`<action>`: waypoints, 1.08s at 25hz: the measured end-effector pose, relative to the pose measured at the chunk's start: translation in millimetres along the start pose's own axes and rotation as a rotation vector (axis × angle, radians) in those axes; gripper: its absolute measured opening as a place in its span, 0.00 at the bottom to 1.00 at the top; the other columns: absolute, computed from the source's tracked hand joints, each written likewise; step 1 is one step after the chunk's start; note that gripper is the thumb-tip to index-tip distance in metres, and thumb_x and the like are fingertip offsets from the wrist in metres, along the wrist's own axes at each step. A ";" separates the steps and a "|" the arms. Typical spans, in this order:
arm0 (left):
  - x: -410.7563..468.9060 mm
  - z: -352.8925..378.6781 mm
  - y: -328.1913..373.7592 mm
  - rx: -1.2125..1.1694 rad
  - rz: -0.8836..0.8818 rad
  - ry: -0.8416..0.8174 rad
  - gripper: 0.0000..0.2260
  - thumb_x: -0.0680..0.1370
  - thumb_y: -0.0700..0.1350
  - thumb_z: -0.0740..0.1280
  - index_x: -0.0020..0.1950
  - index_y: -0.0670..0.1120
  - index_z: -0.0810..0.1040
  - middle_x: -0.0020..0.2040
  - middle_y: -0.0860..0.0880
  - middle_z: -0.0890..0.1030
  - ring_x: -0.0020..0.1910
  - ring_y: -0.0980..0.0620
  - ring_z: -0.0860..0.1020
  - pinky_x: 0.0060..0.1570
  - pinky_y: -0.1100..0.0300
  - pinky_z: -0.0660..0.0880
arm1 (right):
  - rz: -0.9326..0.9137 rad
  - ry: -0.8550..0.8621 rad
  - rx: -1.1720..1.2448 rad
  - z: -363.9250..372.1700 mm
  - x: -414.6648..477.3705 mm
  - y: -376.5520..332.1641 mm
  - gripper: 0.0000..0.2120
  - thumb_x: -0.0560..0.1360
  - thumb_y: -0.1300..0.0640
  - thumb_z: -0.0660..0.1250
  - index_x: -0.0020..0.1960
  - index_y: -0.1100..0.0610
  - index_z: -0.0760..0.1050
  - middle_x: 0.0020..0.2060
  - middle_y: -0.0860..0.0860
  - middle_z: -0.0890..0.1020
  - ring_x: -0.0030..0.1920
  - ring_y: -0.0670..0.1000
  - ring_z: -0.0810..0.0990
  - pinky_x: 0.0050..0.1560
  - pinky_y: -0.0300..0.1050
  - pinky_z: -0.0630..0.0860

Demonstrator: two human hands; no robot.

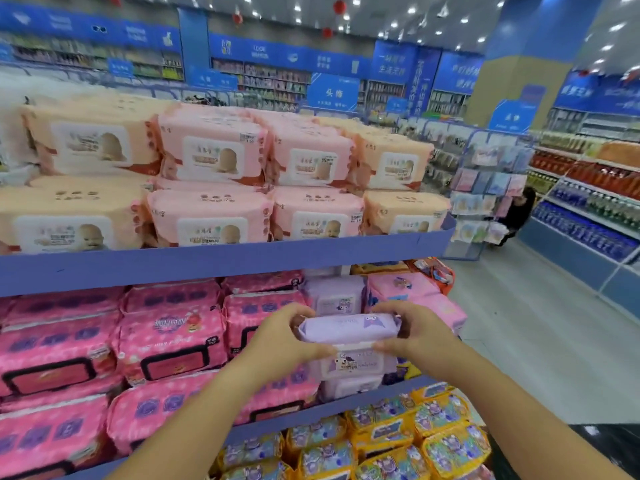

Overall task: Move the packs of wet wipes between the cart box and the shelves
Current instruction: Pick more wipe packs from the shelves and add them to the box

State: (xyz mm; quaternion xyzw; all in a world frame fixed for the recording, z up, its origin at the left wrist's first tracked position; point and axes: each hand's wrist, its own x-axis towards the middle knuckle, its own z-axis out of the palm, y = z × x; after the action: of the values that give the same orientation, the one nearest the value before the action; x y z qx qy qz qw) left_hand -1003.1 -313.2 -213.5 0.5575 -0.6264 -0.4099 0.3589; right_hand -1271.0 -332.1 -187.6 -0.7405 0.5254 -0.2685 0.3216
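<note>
Nearest: left hand [277, 341] and right hand [415, 332], each grip clamped on one end of purple pack [349, 329]. Just beneath grip: purple stack [349, 367]. Likely placing; next, lower squarely.

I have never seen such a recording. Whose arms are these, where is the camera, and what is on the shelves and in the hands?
There is no machine here. A person wears one wide camera on the head; it looks forward and down, so the two arms are the person's own. The left hand and right hand grip the ends of one purple pack of wet wipes, in front of a stack of like packs. The blue shelves hold pale packs on top, pink packs in the middle, yellow packs below. No cart box shows clearly.
</note>
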 end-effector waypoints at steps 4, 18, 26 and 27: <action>49.2 -6.6 10.2 0.176 0.131 0.032 0.23 0.69 0.52 0.82 0.61 0.51 0.81 0.54 0.55 0.82 0.50 0.55 0.80 0.42 0.70 0.74 | -0.005 -0.071 -0.185 -21.6 48.2 -5.5 0.20 0.72 0.54 0.77 0.61 0.43 0.75 0.54 0.39 0.79 0.47 0.34 0.79 0.45 0.29 0.73; 107.5 18.7 3.4 0.557 0.056 0.213 0.21 0.72 0.59 0.77 0.60 0.51 0.82 0.55 0.52 0.85 0.55 0.47 0.82 0.54 0.54 0.78 | -0.140 -0.146 -0.533 -27.6 137.6 31.4 0.22 0.73 0.54 0.75 0.66 0.52 0.78 0.62 0.47 0.80 0.61 0.51 0.77 0.50 0.41 0.69; 122.7 53.0 1.5 0.817 0.005 0.134 0.15 0.73 0.58 0.74 0.52 0.50 0.83 0.52 0.49 0.85 0.55 0.45 0.80 0.52 0.58 0.73 | -0.208 -0.215 -0.758 -18.2 145.8 59.9 0.09 0.72 0.54 0.72 0.50 0.54 0.79 0.50 0.52 0.79 0.60 0.53 0.73 0.49 0.46 0.71; 123.6 50.0 1.6 0.796 -0.008 0.110 0.16 0.73 0.59 0.74 0.55 0.50 0.84 0.53 0.50 0.85 0.56 0.45 0.81 0.54 0.58 0.74 | -0.198 -0.214 -0.745 -17.4 146.0 58.4 0.06 0.73 0.52 0.71 0.46 0.53 0.77 0.47 0.52 0.77 0.58 0.54 0.73 0.45 0.45 0.69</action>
State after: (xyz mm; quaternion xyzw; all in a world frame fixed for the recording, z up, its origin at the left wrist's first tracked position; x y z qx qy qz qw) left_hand -1064.0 -430.2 -233.3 0.6766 -0.7138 -0.1063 0.1463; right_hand -1274.8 -488.4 -211.8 -0.8774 0.4763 -0.0106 0.0566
